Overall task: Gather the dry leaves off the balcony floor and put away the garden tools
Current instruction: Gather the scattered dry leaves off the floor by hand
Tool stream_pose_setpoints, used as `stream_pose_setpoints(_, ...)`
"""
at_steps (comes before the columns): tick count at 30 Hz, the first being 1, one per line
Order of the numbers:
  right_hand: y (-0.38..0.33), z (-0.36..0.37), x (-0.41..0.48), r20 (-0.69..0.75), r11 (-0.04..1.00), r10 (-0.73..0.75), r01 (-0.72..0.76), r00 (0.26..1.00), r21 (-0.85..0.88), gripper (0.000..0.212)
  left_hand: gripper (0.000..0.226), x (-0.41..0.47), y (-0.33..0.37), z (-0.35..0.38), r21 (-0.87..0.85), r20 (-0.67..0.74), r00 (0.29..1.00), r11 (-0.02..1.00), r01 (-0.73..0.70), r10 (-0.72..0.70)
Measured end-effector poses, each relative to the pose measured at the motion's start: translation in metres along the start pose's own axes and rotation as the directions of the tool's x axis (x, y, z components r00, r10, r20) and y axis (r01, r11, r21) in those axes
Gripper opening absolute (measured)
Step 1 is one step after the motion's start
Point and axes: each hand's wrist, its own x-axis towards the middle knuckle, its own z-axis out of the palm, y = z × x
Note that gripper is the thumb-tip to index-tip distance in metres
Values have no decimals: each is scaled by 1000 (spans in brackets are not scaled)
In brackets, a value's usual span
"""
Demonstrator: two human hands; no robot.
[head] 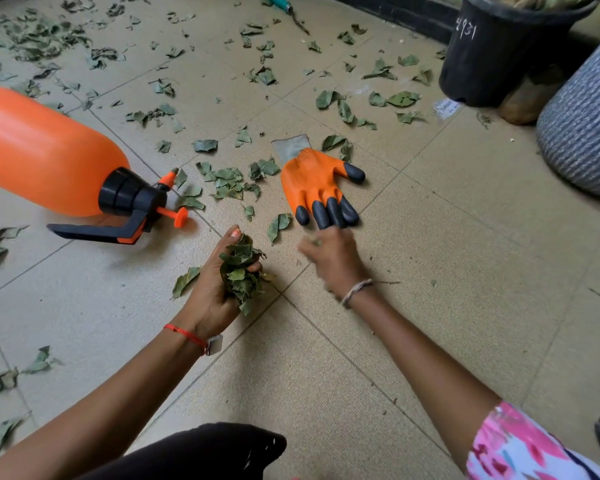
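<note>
The curled, dull-green dry leaves (227,183) look crinkly and brittle, scattered all over the beige tiled floor (430,271). The person's left hand (212,292) is clenched round a fat wad of them, with one more lying flat just left of it. The right hand (329,258) is too blurry to tell if it's pinching anything. It sits right at the black fingertips of an orange rubber-coated garden glove (312,181). A thick patch of leaves lies just beyond both hands, between the glove and the orange plastic pressure sprayer (49,150) tipped over beyond the left hand. The teal-handled hand tool (279,1) lies far ahead.
</note>
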Motion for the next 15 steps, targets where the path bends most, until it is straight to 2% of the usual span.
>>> stream_pose_setpoints(1, -1, -9, 4, -18, 963, 133, -125, 991, 239, 37, 38, 2, 0, -1, -4, 6, 1000, 1000, 0, 1)
stream_pose_setpoints(2, -2, -20, 7, -7, 874, 253, -225, 967, 431, 39, 36, 5, -1, -1, -17, 3, 1000, 1000, -8, 8)
stream_pose_setpoints(4, 0, -43, 12, 129, 616, 374, -350, 918, 705, 38, 29, 10, -1, 3, -48, 13, 1000, 999, 2, -2)
stream_pose_setpoints(6, 3, -62, 17, 254, 424, 373, -408, 892, 809, 41, 30, 17, -1, 10, -77, 76, 997, 996, 37, -31)
stream_pose_setpoints(8, 8, -77, 24, 317, 344, 347, -434, 883, 833, 44, 41, 26, -1, 17, -93, 148, 986, 992, 88, -73)
stream_pose_setpoints(9, 10, -81, 26, 313, 349, 353, -434, 882, 830, 43, 38, 30, -1, 22, -96, 169, 982, 990, 105, -88)
stream_pose_setpoints(10, 10, -85, 25, 281, 398, 365, -421, 888, 815, 42, 31, 35, -1, 26, -97, 165, 982, 989, 109, -92)
stream_pose_setpoints(13, 16, -90, 14, 118, 684, 368, -355, 922, 637, 39, 23, 47, -4, 38, -55, 106, 990, 994, 97, -91)
stream_pose_setpoints(15, 23, -89, -3, 112, 816, 321, -334, 940, 472, 35, 22, 51, -6, 42, -43, 97, 991, 994, 101, -97)
